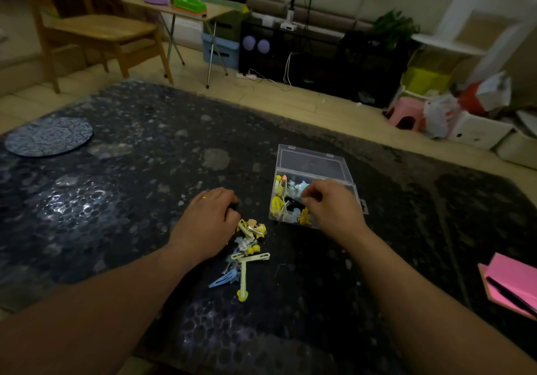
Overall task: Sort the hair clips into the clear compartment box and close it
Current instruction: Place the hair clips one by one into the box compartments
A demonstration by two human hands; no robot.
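A clear compartment box point(312, 154) lies on the dark table with its lid folded back. Yellow, pale blue and black hair clips point(278, 204) fill its left compartments. A loose pile of yellow and blue hair clips point(245, 254) lies on the table left of the box. My left hand point(207, 219) rests at the pile's upper edge, fingers curled around something dark at the fingertips. My right hand point(329, 206) hovers over the box's right half with fingers pinched together; what they hold is hidden.
A round patterned mat point(49, 136) lies at the table's far left. A pink notebook with a black pen point(514, 284) sits at the right edge. Beyond the table stand a wooden chair point(98, 32), a folding table and a pink stool point(406, 113).
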